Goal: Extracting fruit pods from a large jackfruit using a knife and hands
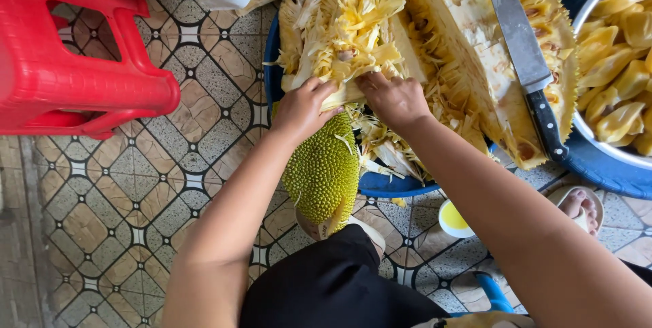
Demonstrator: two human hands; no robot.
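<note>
My left hand [303,105] and my right hand [394,99] both grip a cut piece of jackfruit [343,32], fingers dug into its pale yellow fibres near the lower edge. Its green spiky rind [323,172] hangs down below my left hand over the rim of a blue basin [270,56]. A larger opened jackfruit half [468,49] lies to the right in the same basin. A black-handled kitchen knife [526,63] rests on that half, blade pointing away from me.
A red plastic stool [64,56] stands at the left on the patterned tile floor [136,206]. A metal bowl of yellow jackfruit pods [621,63] sits at right. A small white-and-yellow lid [454,219] and a sandalled foot [578,207] lie below the basin.
</note>
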